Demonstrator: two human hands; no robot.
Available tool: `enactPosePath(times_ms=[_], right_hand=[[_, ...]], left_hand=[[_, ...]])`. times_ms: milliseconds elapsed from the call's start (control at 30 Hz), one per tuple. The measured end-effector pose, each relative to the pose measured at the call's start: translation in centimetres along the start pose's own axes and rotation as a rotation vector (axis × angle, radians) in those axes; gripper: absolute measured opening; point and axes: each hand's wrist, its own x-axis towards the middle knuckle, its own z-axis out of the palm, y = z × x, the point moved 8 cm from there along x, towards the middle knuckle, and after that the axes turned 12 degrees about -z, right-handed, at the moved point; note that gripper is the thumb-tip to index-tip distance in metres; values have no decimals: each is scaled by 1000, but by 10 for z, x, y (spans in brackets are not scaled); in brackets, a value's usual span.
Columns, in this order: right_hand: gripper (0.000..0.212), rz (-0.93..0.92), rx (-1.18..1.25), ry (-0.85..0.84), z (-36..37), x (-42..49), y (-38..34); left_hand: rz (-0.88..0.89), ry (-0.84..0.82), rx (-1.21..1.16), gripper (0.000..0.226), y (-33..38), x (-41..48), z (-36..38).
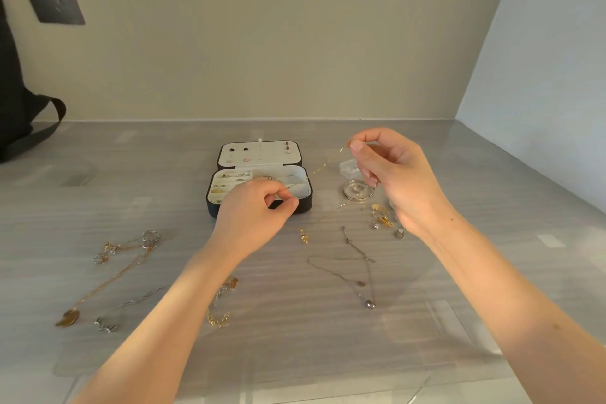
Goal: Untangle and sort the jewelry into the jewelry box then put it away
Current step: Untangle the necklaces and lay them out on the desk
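A thin gold chain (323,168) is stretched in the air between my hands. My right hand (390,174) pinches its upper end to the right of the jewelry box, and my left hand (259,213) pinches the lower end in front of the box. The open black jewelry box (308,200) stands mid-table, with rings and earrings in its white compartments and studs on the lid panel. A small gold pendant (304,235) lies just right of my left hand.
Loose jewelry lies around: a gold leaf necklace (108,282) with a ring cluster (150,237) at left, a silver necklace (359,275) at centre right, gold and silver earrings (382,218), a round tin (357,189), a small clear case (349,167). A black bag (19,115) sits far left.
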Motion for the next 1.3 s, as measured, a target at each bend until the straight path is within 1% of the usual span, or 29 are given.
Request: enactPosePath(times_ms=[100, 167, 267, 333, 400, 433, 500, 567, 667, 767, 867, 933, 967, 1033, 1133, 1167, 1233, 1300], right_hand=[[13, 26, -8, -17, 5, 1, 2], [13, 51, -14, -57, 11, 3, 1], [14, 88, -53, -205, 32, 5, -7], [12, 83, -101, -294, 48, 8, -16], [7, 66, -137, -341, 60, 15, -25], [8, 58, -153, -355, 65, 18, -29], [9, 39, -166, -371, 74, 23, -39], [7, 8, -164, -376, 79, 28, -50], [13, -14, -207, -385, 83, 31, -57], [18, 16, -189, -381, 85, 30, -57], [20, 35, -151, -385, 88, 30, -55], [19, 22, -148, -396, 90, 29, -54], [21, 13, -153, -403, 92, 28, -53], [34, 45, -94, -420, 99, 24, -45], [53, 244, 204, -509, 122, 7, -26], [54, 287, 270, -557, 132, 0, -21], [44, 322, 347, -644, 152, -13, -16], [30, 343, 374, -679, 166, -19, -11]], left_hand=[[-52, -47, -105, 12, -4, 5, 1], [-94, -112, -254, 11, -4, 8, 2], [-180, -276, -499, 10, -1, 5, 5], [-172, -393, -586, 10, 8, -1, 5], [-123, -475, -682, 22, 19, -6, -3], [-87, -487, -704, 24, 26, -7, -10], [-48, -458, -701, 20, 35, -5, -27], [-56, -386, -662, 16, 37, 0, -42], [-38, -316, -553, 19, 42, 5, -59], [-6, -324, -411, 15, 49, 6, -70], [25, -389, -260, 16, 53, 6, -73], [41, -421, -219, 16, 57, 6, -76], [41, -432, -243, 17, 59, 6, -79], [13, -432, -373, 19, 61, 10, -89], [-47, -432, -675, 23, 58, 17, -109], [-73, -415, -763, 23, 54, 20, -117], [-129, -338, -891, 23, 38, 26, -136], [-186, -224, -978, 23, 13, 32, -157]])
